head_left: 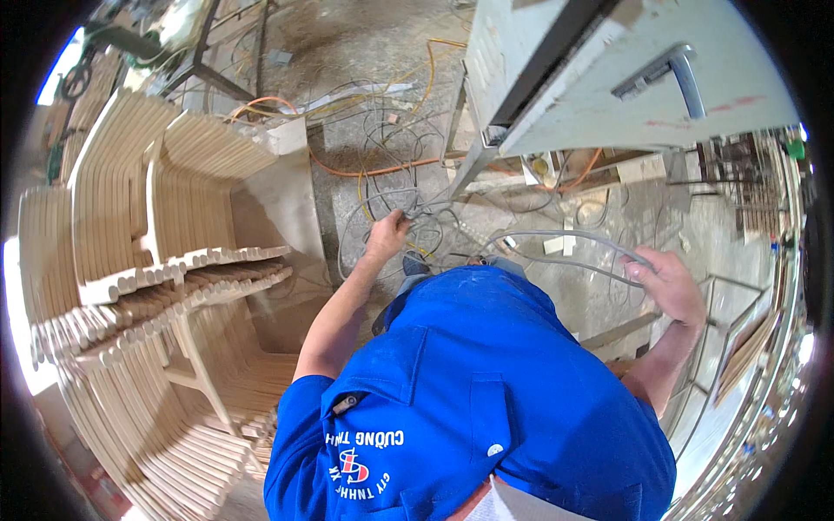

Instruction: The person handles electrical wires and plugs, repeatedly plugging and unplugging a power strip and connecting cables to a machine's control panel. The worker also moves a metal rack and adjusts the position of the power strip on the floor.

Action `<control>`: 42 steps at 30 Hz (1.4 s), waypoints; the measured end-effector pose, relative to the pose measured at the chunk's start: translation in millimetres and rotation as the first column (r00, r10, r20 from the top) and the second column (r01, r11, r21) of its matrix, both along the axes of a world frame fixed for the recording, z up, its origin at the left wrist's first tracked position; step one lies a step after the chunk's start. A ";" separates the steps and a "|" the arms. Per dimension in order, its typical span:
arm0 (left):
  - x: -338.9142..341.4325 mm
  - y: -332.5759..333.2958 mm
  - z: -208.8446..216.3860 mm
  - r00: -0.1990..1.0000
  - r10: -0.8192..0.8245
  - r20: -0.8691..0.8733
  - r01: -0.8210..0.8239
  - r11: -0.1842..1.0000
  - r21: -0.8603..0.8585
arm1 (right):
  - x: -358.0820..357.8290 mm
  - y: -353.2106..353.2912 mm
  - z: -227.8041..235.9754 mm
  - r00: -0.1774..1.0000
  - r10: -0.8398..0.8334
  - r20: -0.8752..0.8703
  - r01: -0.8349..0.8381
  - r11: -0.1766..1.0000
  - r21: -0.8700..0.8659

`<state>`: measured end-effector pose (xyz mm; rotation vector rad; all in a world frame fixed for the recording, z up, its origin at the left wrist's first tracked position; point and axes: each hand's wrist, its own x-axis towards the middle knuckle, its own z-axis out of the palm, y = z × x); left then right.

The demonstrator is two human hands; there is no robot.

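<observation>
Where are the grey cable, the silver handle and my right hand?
Grey cable (565, 233), head view: upper strand near the right hand.
Silver handle (688, 84), head view: its lever.
Right hand (671, 282), head view: back of the hand.

I wear a bright royal-blue work shirt, its fabric creased and lightly dusted toward the hem. The left sleeve and right sleeve are short and loose, leaving my forearms bare down to my left grip and right grip. On the left chest sits a red-and-white emblem ringed by white lettering. A stitched pocket shows beside it, a small hard tip poking out. Further across is a small whitish spot, perhaps a button. Pale textured material shows near my neck.
</observation>
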<state>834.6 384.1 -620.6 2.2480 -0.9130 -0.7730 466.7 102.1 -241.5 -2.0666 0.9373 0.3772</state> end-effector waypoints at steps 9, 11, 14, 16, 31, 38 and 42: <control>-95.3 -119.3 -7.6 0.884 -0.448 -0.138 0.449 0.893 -0.024 | -113.1 -2.8 43.3 0.920 -0.385 0.070 0.390 0.888 -0.242; -124.0 -155.8 11.3 0.791 -0.486 -0.373 0.521 0.854 -0.007 | -152.8 6.0 41.2 0.789 -0.564 0.243 0.614 0.733 -0.293; -174.4 -199.6 21.1 0.641 -0.631 -0.437 0.643 0.752 -0.143 | -190.8 25.7 59.4 0.666 -0.623 0.411 0.746 0.575 -0.336; -212.0 -221.5 35.9 0.573 -0.596 -0.563 0.629 0.760 -0.164 | -197.8 34.8 74.5 0.558 -0.639 0.530 0.827 0.483 -0.288; -256.2 -265.7 189.8 0.073 -0.394 -0.916 0.394 0.856 -0.336 | -101.1 31.5 27.0 -0.583 -0.742 0.331 -0.351 0.598 0.721; -213.9 -204.9 170.1 -0.247 -0.494 -0.834 0.694 0.511 -0.508 | -176.4 24.5 -12.1 -0.860 -0.434 0.267 -0.117 0.679 0.725; -151.4 -206.6 143.7 -0.037 -0.491 -0.871 0.625 0.668 -0.403 | -155.6 46.5 -52.0 -0.847 -0.422 0.323 0.096 0.477 0.874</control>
